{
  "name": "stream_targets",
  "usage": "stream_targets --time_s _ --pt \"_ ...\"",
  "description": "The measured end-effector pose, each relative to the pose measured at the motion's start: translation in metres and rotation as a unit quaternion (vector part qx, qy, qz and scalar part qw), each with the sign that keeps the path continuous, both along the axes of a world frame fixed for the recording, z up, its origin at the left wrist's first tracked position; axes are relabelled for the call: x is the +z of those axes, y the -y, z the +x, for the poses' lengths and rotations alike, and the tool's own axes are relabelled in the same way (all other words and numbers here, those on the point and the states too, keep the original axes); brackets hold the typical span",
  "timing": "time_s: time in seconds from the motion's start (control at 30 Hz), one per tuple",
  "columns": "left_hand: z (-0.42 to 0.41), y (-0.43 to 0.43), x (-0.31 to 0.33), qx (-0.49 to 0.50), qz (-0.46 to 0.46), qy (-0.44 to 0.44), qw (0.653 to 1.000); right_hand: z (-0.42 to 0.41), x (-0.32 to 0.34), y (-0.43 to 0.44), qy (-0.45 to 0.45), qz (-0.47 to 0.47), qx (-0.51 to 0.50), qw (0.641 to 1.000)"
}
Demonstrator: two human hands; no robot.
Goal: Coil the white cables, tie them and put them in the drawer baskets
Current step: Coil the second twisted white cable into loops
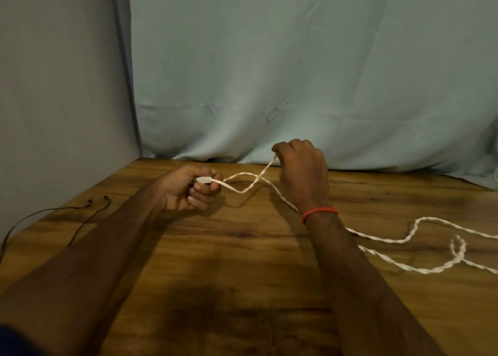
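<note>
A white braided cable [398,238] trails across the wooden table [242,248] from the right edge toward the middle. My left hand [188,191] grips the cable's white plug end, fingers curled round it. My right hand [301,172], with a red band at the wrist, pinches the cable higher up, just above the table's back edge. Between the two hands the cable forms a small loop that crosses itself. The stretch under my right forearm is hidden. No drawer basket is in view.
Thin black wires [80,213] with two small tips lie at the table's left edge. A pale blue-green cloth [296,72] hangs behind the table and drapes onto its back edge. A grey wall [54,86] stands on the left.
</note>
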State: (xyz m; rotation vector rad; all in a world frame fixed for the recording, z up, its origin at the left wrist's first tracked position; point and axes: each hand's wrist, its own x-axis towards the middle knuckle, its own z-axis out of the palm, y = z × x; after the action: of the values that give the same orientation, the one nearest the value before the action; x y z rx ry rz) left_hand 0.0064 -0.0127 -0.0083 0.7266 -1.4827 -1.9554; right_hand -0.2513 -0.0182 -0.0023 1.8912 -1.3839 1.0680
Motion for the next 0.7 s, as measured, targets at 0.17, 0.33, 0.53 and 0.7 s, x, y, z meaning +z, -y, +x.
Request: stream_targets --time_s 0.17,0.33,0.53,0.7 --pt "-0.013 0.017 0.0 -0.085 0.0 -0.13 0.988 -0.016 0.001 0.005 0.032 -0.023 -0.007 0.999" --pt "-0.021 0.021 -0.016 0.015 0.008 -0.072 0.997 -0.017 0.002 0.0 0.025 0.021 0.008 0.999" --pt "-0.036 -0.006 0.001 0.182 -0.289 0.307 0.888 -0.01 0.007 -0.008 0.111 0.032 0.038 0.993" --pt "-0.043 -0.008 0.011 0.315 -0.451 0.352 0.757 0.001 0.008 -0.011 0.2 0.056 0.084 0.975"
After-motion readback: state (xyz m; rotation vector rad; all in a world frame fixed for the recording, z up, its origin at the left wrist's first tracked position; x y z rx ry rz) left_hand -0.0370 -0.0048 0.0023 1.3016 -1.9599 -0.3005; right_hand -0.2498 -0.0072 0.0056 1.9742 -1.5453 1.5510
